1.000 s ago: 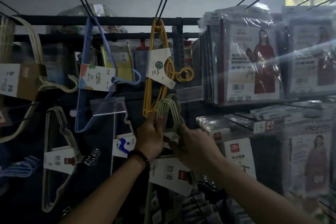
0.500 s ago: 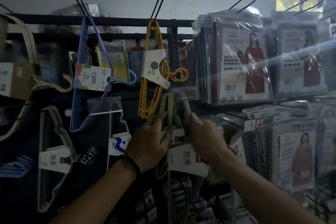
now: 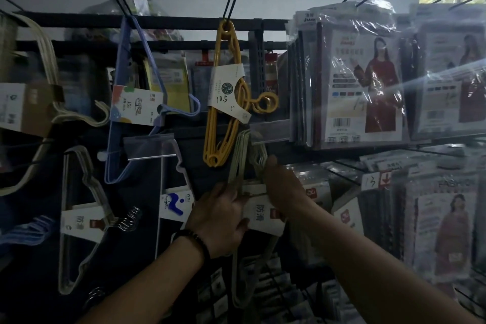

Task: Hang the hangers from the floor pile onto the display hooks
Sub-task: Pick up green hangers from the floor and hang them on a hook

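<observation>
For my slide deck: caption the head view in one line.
Left hand and right hand hold bundled green hangers beside the yellow hangers on a dim shop rack.

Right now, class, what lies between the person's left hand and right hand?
In the head view, the grey-green hanger bundle and its white label lie between the left hand and the right hand; both hands hold it.

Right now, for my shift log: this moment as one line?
step: hanging grey-green hanger bundle | left hand: holds bundle | right hand: pinches bundle top | hung: cannot tell
</observation>
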`<move>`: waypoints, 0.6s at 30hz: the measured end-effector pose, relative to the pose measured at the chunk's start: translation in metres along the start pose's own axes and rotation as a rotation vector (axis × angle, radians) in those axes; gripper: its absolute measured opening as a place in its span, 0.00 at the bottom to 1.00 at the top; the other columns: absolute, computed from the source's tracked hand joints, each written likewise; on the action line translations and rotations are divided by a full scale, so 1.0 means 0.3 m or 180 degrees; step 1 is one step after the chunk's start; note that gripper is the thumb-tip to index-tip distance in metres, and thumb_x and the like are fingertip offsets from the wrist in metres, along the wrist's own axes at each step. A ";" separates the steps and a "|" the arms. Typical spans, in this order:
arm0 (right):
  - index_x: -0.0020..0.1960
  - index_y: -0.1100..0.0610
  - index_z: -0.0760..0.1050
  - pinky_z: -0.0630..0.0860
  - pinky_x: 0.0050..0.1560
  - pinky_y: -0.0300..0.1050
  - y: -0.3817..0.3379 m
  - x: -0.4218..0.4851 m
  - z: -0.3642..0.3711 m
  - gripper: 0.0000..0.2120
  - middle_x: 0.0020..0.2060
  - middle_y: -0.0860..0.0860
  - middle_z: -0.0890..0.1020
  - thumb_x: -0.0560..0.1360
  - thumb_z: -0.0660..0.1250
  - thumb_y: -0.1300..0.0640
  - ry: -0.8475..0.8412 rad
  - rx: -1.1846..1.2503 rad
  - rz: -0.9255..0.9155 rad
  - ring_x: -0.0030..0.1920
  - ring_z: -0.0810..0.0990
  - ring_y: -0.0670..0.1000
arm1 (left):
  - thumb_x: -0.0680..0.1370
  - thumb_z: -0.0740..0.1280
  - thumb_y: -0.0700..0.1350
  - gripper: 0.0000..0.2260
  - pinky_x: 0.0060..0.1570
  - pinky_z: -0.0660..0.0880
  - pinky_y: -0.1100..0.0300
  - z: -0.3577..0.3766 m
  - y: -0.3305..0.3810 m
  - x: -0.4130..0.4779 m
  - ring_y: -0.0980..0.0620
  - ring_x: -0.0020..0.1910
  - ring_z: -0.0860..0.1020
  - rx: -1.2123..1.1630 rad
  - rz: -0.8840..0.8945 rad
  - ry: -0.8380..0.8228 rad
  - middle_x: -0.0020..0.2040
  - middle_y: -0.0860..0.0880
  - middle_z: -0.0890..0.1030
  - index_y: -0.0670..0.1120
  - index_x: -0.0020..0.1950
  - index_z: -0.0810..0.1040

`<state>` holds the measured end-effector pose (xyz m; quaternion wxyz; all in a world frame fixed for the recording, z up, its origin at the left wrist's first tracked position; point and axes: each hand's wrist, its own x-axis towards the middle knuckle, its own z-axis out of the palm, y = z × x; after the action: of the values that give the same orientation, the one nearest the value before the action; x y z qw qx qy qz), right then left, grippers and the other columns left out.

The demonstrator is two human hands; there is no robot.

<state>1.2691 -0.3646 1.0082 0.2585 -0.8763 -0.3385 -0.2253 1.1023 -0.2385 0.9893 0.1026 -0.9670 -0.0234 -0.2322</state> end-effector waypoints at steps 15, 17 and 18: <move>0.67 0.60 0.68 0.80 0.50 0.57 0.024 0.097 0.113 0.19 0.59 0.61 0.78 0.81 0.62 0.51 0.0467 -0.0210 0.0172 0.56 0.80 0.64 | 0.80 0.50 0.60 0.22 0.61 0.74 0.50 0.186 0.008 -0.067 0.43 0.61 0.77 0.0088 -0.0393 -0.0702 0.60 0.49 0.80 0.53 0.57 0.80; 0.69 0.59 0.66 0.81 0.50 0.56 -0.009 -0.010 0.119 0.25 0.61 0.62 0.75 0.78 0.66 0.46 0.0696 -0.0086 0.0177 0.59 0.78 0.64 | 0.80 0.57 0.58 0.15 0.51 0.76 0.56 0.164 0.009 -0.165 0.48 0.55 0.79 -0.0119 -0.0581 -0.0724 0.56 0.53 0.81 0.54 0.55 0.80; 0.71 0.58 0.65 0.81 0.51 0.56 -0.034 -0.072 0.127 0.27 0.63 0.61 0.74 0.78 0.67 0.46 0.0643 0.0065 0.0125 0.60 0.77 0.64 | 0.80 0.58 0.59 0.14 0.47 0.75 0.57 0.148 0.010 -0.223 0.49 0.53 0.80 -0.0187 -0.0696 -0.0746 0.55 0.54 0.81 0.55 0.56 0.80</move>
<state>1.2558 -0.3451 0.9699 0.3045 -0.8529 -0.2958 -0.3039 1.0628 -0.2321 0.9197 0.0450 -0.9817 -0.1335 -0.1283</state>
